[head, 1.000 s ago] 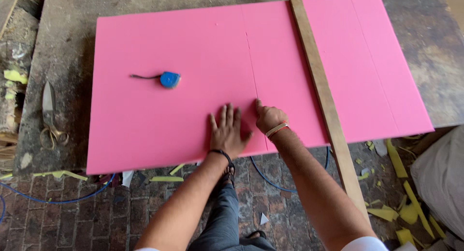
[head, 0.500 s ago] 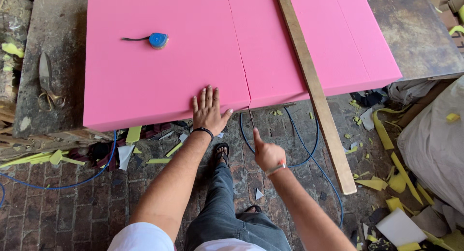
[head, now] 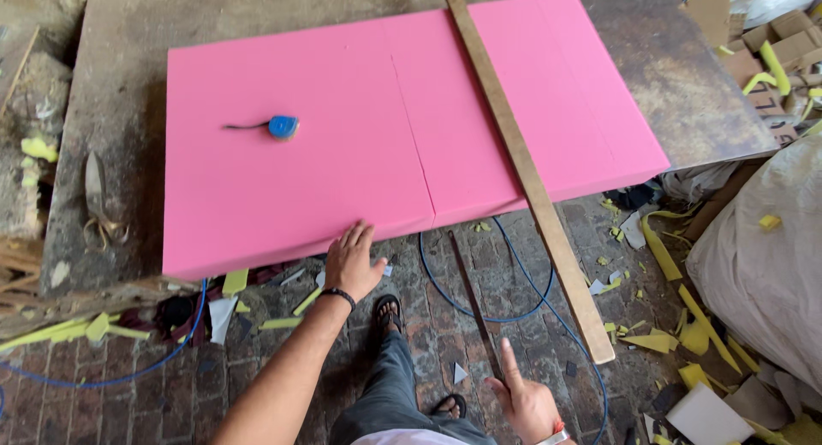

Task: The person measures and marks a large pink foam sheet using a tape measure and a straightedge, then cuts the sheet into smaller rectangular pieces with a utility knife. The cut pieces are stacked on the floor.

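A big pink foam sheet [head: 342, 154] lies flat on a worn, dark worktable [head: 685, 94], covering most of it; its near edge overhangs the table's near side. A straight cut line runs through the foam from far to near, a little right of the middle. A long wooden batten [head: 514, 145] lies slantwise over the right part of the foam, its near end sticking out well past the foam edge above the brick floor [head: 171, 394]. At the right, a large pale sack [head: 762, 265] sits among yellow foam scraps [head: 659, 342]. A blue cable [head: 514, 308] loops on the floor under the foam's near edge.

The left hand [head: 353, 261] is spread open with its fingers resting on the near edge of the foam, left of the cut; it grips nothing. The right hand [head: 524, 402] is low at the near side, well apart from the foam, forefinger stretched out, holding the near end of a long thin dark blade [head: 471, 299] that points toward the cut.

On the foam's left part sits a small blue tape measure [head: 282, 126]. A pair of shears [head: 98, 201] lies on the table left of the foam.
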{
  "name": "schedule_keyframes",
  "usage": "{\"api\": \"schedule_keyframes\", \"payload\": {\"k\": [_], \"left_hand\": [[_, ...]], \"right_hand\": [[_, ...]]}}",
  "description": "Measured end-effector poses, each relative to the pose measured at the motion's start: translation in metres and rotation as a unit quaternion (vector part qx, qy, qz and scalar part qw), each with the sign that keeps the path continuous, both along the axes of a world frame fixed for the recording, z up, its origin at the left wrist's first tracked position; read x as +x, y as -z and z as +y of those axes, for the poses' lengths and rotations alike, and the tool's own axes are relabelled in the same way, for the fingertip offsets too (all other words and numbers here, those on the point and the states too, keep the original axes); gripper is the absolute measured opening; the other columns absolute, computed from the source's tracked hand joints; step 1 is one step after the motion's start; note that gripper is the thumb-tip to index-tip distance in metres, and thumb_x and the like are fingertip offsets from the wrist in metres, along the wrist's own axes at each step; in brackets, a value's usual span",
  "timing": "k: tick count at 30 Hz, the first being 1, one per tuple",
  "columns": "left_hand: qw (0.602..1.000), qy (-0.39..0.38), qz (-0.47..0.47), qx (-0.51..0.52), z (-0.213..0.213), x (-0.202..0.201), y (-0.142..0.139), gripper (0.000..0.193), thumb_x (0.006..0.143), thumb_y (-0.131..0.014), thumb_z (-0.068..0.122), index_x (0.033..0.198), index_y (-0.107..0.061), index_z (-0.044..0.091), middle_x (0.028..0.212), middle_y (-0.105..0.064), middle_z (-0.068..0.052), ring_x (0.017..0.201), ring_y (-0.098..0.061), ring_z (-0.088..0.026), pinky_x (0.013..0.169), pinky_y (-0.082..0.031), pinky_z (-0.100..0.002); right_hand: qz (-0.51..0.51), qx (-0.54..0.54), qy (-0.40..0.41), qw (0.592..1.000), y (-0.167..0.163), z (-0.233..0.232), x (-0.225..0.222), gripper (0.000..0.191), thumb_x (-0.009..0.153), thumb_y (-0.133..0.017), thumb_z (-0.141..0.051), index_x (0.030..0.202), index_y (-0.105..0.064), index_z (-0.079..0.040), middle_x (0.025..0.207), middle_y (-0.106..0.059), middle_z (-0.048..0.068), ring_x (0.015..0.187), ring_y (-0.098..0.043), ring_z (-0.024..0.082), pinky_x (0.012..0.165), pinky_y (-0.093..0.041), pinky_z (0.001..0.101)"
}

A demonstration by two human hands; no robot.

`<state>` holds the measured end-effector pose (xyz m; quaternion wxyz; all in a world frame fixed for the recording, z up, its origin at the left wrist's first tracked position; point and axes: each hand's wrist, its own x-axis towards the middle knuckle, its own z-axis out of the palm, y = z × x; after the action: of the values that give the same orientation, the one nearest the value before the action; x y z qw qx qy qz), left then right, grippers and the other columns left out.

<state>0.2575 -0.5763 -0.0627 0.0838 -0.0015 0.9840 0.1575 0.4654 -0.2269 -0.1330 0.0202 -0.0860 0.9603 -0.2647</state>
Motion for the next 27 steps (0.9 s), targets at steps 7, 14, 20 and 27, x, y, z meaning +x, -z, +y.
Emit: {"api": "schedule_keyframes", "payload": {"k": [7, 14, 20, 27], "left_hand": [[0.986, -0.017, 0.125, 0.109, -0.019, -0.067, 0.004, 0.045, 0.084, -0.075, 0.030, 0.126, -0.067, 0.016, 0.118, -0.071, -0.007, 0.114, -0.063, -0.029, 0.095, -0.050, -0.047], [0.971, -0.068, 0.070, 0.217, -0.034, -0.120, 0.013, 0.034, 0.086, -0.073, 0.027, 0.119, -0.073, 0.019, 0.095, -0.075, -0.003, 0.085, -0.072, -0.021, 0.078, -0.057, -0.037], [0.973, -0.059, 0.076, 0.210, -0.040, -0.119, 0.012, 0.025, 0.085, -0.074, 0.023, 0.110, -0.074, 0.020, 0.089, -0.075, 0.003, 0.076, -0.072, -0.017, 0.069, -0.059, -0.034], [0.966, -0.071, 0.125, 0.216, -0.045, -0.128, 0.012, 0.020, 0.083, -0.075, 0.017, 0.103, -0.076, 0.016, 0.090, -0.076, -0.001, 0.078, -0.071, -0.020, 0.069, -0.057, -0.036]], "right_hand": [[0.123, -0.103, 0.021, 0.987, -0.058, -0.034, -0.139, 0.096, 0.087, -0.073, -0.021, 0.159, -0.014, -0.001, 0.070, -0.074, 0.008, 0.050, -0.070, 0.028, 0.044, -0.051, 0.0396], [-0.114, -0.192, 0.245, 0.943, -0.081, -0.045, -0.335, 0.100, 0.097, -0.069, -0.037, 0.164, 0.000, -0.012, 0.075, -0.074, 0.013, 0.063, -0.071, 0.026, 0.061, -0.058, 0.0398], [-0.109, -0.226, 0.256, 0.933, -0.050, -0.044, -0.358, 0.084, 0.090, -0.073, -0.036, 0.160, -0.032, -0.011, 0.094, -0.076, 0.012, 0.079, -0.075, 0.018, 0.071, -0.060, 0.0351], [-0.128, -0.236, 0.189, 0.944, -0.073, -0.082, -0.383, 0.074, 0.088, -0.075, -0.034, 0.154, -0.046, -0.014, 0.103, -0.076, 0.009, 0.086, -0.073, 0.018, 0.074, -0.059, 0.0352]]}}
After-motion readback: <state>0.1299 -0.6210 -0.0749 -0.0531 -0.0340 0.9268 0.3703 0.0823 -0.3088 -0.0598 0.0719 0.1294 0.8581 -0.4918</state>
